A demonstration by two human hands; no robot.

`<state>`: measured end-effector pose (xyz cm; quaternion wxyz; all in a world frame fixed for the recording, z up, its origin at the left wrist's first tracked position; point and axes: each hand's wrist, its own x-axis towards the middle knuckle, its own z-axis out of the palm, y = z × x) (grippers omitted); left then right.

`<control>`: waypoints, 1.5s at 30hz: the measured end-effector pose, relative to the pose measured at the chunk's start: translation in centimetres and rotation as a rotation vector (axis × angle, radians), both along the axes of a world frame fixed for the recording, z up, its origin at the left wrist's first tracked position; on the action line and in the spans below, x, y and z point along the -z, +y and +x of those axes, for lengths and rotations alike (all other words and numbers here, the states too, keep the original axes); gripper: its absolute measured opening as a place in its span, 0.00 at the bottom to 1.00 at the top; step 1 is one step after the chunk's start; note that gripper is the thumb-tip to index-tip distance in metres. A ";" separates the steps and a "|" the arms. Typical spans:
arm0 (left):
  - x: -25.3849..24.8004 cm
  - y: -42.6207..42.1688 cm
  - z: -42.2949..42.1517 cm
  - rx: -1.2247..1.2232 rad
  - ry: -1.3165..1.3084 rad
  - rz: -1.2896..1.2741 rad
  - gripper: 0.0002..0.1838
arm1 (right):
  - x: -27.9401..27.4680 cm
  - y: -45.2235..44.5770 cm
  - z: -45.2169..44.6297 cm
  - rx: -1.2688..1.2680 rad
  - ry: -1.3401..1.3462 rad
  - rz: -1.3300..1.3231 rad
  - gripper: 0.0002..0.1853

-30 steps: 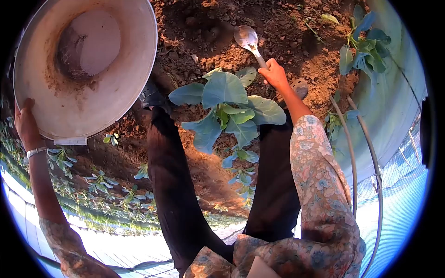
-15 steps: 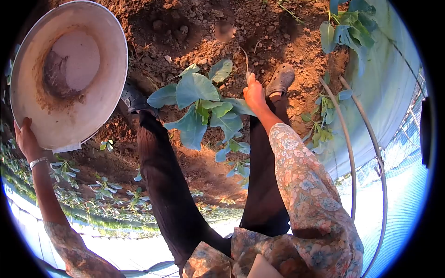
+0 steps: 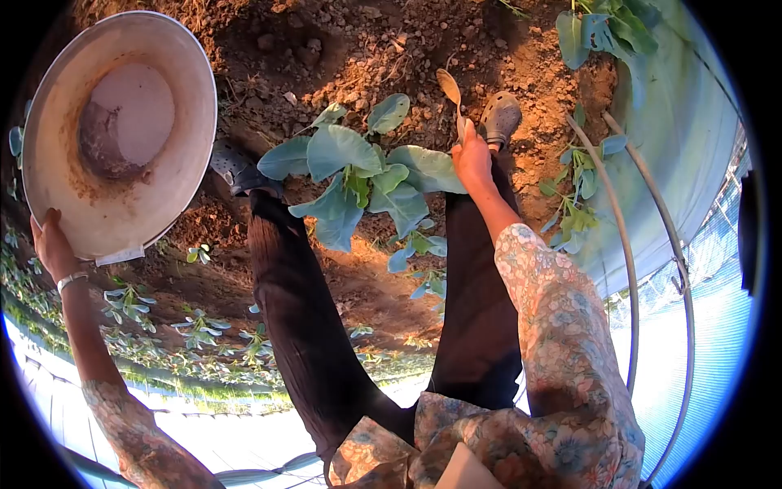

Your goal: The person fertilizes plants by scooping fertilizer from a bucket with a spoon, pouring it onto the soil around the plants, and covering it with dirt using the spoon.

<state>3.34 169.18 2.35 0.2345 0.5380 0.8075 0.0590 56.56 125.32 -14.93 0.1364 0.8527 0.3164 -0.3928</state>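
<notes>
My left hand grips the lower rim of a wide pale basin, tilted so its inside faces me. A light, powdery or granular material lies in the bottom, with a darker patch at one side. In my right hand is a spoon, its bowl pointing away from me over the soil. The fingers are closed round its handle. Just left of that hand grows a broad-leaved plant with blue-green leaves, some with small holes.
Brown, clumpy soil covers the ground. My clog-style shoes stand on either side of the plant. More leafy plants grow at right and behind. Bent poles and pale netting edge the right side.
My right hand has moved slightly right and turned, so the spoon's bowl now faces up into view instead of edge-on. The basin has shifted slightly down and left, still held by my left hand.
</notes>
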 end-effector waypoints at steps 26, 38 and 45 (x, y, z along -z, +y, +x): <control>-1.5 -4.1 7.7 -0.022 0.148 0.204 0.21 | -16.8 26.0 -13.0 -0.327 0.599 0.701 0.24; -1.5 -4.9 6.8 -0.012 0.002 0.229 0.26 | 3.1 36.3 -35.6 -0.458 0.358 0.431 0.13; -1.9 -4.7 6.8 -0.061 0.004 0.174 0.27 | 0.8 33.8 -31.6 0.011 0.828 0.201 0.14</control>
